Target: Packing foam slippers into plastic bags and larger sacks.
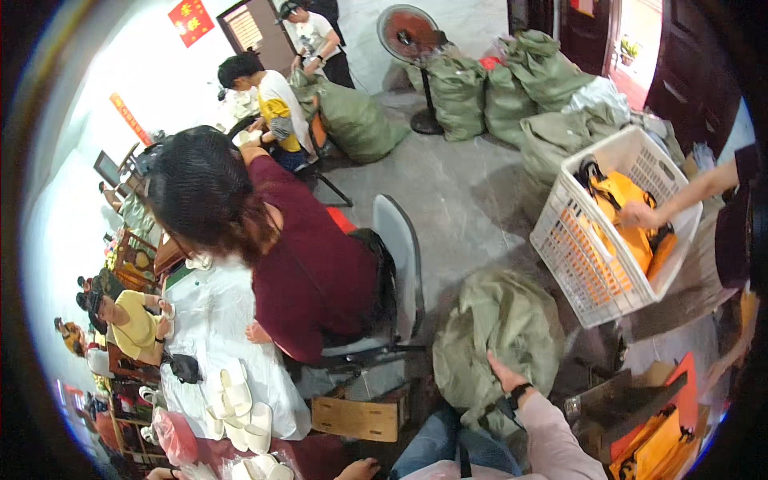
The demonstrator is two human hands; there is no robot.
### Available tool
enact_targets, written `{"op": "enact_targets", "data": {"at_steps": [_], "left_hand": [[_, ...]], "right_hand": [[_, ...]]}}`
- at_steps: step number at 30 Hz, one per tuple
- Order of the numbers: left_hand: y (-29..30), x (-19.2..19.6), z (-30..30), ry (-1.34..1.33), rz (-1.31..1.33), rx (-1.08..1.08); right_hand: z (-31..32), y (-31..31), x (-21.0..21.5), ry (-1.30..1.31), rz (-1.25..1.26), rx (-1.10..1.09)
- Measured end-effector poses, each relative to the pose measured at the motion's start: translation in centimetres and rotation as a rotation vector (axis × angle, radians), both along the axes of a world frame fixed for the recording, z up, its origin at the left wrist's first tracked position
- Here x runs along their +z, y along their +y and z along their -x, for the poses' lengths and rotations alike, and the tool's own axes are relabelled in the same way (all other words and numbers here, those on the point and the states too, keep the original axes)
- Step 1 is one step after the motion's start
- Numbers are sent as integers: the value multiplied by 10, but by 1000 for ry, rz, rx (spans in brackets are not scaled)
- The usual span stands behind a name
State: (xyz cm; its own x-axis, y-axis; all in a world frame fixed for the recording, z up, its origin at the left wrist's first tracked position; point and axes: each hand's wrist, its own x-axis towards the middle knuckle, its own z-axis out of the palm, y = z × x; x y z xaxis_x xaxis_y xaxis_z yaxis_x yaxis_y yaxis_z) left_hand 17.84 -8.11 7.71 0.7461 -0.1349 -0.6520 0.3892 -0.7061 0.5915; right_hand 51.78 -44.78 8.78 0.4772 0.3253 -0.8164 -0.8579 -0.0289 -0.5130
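Note:
My right hand [506,373] reaches over a greenish woven sack [504,320] that stands slumped on the floor in front of my knees. Its fingers are stretched out against the loose cloth, and a dark band circles the wrist. At the lower edge my left hand [358,470] shows only in part, beside my left leg. Its fingers look loosely bent, with nothing visible in them. Nearest to it is a low wooden stool [356,418]. Whatever lies inside the sack is hidden.
On my right a person's arm reaches into a white plastic crate [592,308] of orange and black items. A seated person in dark red [320,264] is close on my left. White slippers [254,428] lie on the covered table [276,384]. Full green sacks [360,128] and a fan [408,36] stand farther back.

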Motion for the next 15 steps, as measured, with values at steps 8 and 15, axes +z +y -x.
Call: {"op": "enact_targets", "data": {"at_steps": [8,15], "left_hand": [[29,14,-155,-188,-266,-324],[39,6,-188,-99,-270,-389]], "right_hand": [[-16,23,151,-63,220,-69],[-89,57,202,-460,233,-251]]}}
